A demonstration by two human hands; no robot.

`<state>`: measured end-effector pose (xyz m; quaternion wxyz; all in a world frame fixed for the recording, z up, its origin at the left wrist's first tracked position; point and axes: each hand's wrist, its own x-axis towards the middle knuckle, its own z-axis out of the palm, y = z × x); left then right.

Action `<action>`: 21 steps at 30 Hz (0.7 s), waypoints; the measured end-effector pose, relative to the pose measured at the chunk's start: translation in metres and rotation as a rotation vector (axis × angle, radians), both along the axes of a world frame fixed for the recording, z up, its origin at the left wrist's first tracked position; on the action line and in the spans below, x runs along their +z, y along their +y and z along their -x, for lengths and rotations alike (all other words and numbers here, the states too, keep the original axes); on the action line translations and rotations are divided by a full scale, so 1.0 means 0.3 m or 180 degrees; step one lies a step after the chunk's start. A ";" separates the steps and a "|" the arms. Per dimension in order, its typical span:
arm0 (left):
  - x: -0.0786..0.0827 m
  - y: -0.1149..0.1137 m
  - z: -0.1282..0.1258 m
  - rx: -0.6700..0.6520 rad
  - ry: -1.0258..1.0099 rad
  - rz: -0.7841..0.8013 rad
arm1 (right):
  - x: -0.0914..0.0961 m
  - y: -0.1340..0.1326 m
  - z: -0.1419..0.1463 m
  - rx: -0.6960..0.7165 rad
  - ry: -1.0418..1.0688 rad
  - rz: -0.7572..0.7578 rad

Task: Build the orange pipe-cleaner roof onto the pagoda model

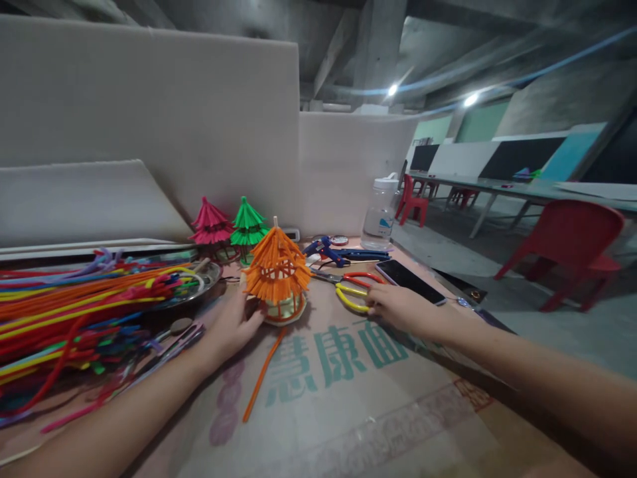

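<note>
An orange pagoda model (279,272) with a two-tiered roof of pipe cleaners stands on a pale round base. My left hand (236,325) grips its left side, thumb near the base; the other fingers are partly hidden behind it. My right hand (395,305) has its fingers closed on the handles of scissors (354,299), one loop yellow and one red, lying on the table with the blades toward the pagoda. A loose orange pipe cleaner (263,375) lies in front of the base. Behind stand a pink pagoda model (212,226) and a green one (247,222).
Many coloured pipe cleaners (89,312) fill the left side. Beyond the scissors are a blue glue gun (323,249), dark blue pliers (365,255) and a water bottle (379,216). A phone (411,280) lies near the right edge. White boards (149,119) rise behind.
</note>
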<state>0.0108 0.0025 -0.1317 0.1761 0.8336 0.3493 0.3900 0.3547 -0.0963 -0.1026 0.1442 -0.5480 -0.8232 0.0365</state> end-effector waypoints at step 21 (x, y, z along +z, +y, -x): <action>-0.042 0.039 0.021 0.0225 -0.0253 0.0314 | -0.019 0.052 0.003 -0.0245 0.1294 0.0144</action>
